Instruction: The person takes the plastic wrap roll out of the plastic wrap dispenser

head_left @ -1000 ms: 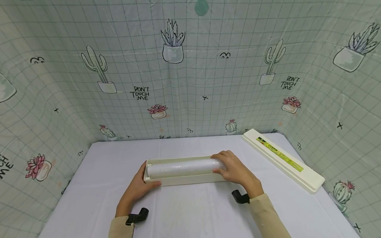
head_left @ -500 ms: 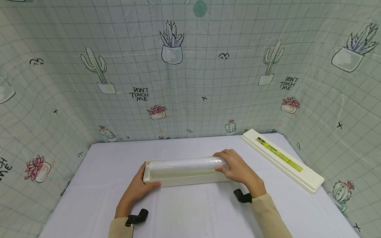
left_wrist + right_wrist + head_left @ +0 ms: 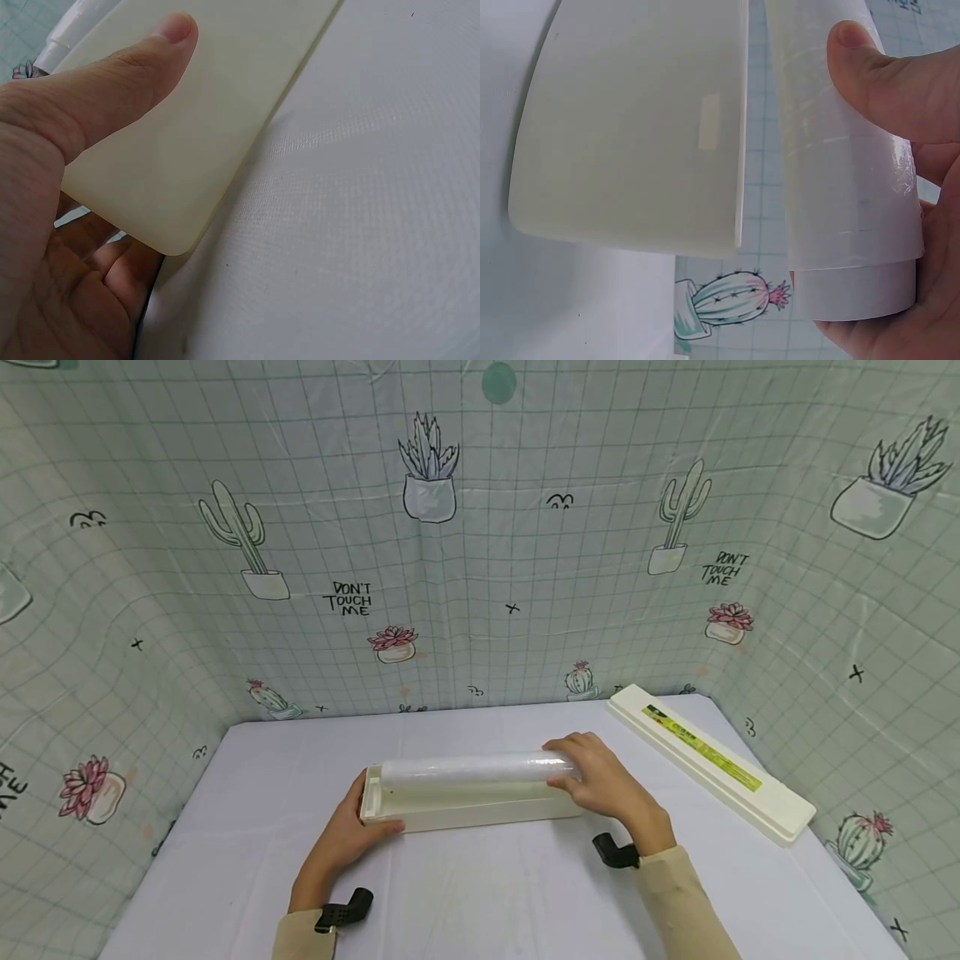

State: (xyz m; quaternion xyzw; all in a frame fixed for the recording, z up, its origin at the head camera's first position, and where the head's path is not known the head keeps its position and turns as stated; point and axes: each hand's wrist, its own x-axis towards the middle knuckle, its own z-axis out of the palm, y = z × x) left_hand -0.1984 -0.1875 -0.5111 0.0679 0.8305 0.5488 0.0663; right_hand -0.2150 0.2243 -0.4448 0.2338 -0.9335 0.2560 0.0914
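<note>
While the right hand [image 3: 603, 785] is curled round the right end of a roll of cling film [image 3: 476, 769], its thumb is laid along the near side of the roll and its fingers are wrapped over the top; in the right wrist view the thumb [image 3: 900, 82] is seen pressed on the film and the cardboard core [image 3: 855, 291] shows at the end. The roll is held just above a long cream tray [image 3: 465, 814], with its right end raised a little over the tray's wall. The tray's left end is gripped by the left hand [image 3: 347, 835], the thumb [image 3: 112, 82] being pressed flat on the near wall and the fingers tucked behind the end. The tray lies across the middle of a white desk [image 3: 487, 893]. At about 2 o'clock from the tray, well apart from it, a long cream lid [image 3: 708, 762] with a green and yellow label is laid aslant near the desk's right edge. The desk is enclosed by a cactus-print curtain [image 3: 480, 568].
</note>
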